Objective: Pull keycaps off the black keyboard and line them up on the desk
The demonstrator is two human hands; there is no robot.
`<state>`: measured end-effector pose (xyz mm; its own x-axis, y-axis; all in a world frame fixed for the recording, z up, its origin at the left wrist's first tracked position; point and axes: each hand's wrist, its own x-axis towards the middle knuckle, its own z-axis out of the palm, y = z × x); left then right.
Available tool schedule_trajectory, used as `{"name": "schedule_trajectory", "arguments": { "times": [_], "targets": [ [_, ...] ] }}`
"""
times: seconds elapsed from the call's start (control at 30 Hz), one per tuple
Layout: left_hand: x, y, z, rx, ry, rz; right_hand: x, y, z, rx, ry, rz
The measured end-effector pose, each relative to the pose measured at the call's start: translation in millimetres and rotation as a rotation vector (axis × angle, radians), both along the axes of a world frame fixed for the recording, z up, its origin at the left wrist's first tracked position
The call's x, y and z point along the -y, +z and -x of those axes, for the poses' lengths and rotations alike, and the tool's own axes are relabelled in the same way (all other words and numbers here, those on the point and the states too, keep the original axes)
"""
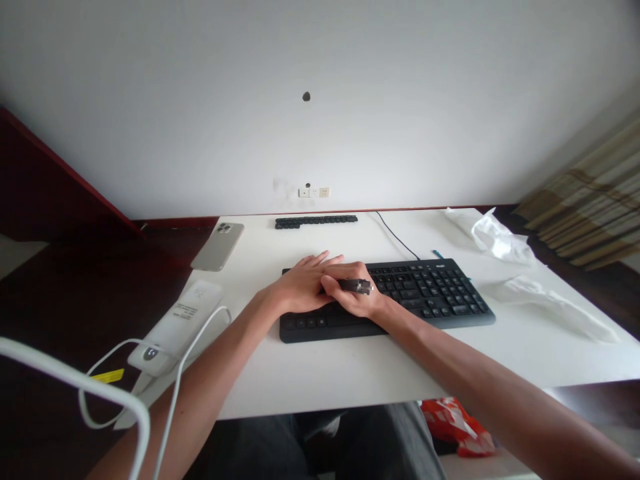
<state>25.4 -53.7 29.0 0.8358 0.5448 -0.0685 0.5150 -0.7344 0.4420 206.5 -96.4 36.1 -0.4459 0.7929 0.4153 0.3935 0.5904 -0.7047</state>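
Note:
A black keyboard (425, 293) lies on the white table, with its left half mostly covered by my hands. My left hand (303, 285) rests over that left half, fingers stretched out and pointing away from me. Closed around a dark pen-like tool (356, 287) is my right hand (357, 303); the tool's shiny end sticks out to the right, and its other end is hidden. The right hand's fingers reach left and overlap the left hand. Loose black keycaps (316, 221) stand in rows near the table's back edge.
At the left are a phone (219, 247) and a white power strip (180, 323) with a white cable (193, 347). Crumpled clear plastic bags (500, 240) lie at the right. A small blue stick (438, 254) is behind the keyboard. The keyboard's cord (397, 237) runs backward.

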Motion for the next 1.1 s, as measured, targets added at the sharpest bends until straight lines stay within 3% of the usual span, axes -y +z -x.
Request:
{"name": "schedule_trajectory", "arguments": {
  "times": [0.13,0.37,0.57,0.7,0.93,1.1],
  "targets": [
    [6,-1.6,0,0.026,0.052,-0.043,-3,1.8,0,-0.04,0.048,0.086],
    [7,0.0,2,0.017,0.019,-0.06,-5,-2.1,-2,-0.113,0.093,0.118],
    [6,-0.7,0,0.031,-0.007,-0.098,-8,-14.0,-2,-0.343,-0.034,0.22],
    [6,-1.5,1,0.041,0.01,-0.124,-7,-9.2,-1,-0.394,-0.091,0.247],
    [5,3.0,0,0.163,0.032,-0.101,-5,-3.7,-2,-0.348,-0.292,0.09],
    [3,2.4,-3,0.42,0.243,-0.041,-10,-1.9,1,-0.473,-0.248,0.041]
  ]
}}
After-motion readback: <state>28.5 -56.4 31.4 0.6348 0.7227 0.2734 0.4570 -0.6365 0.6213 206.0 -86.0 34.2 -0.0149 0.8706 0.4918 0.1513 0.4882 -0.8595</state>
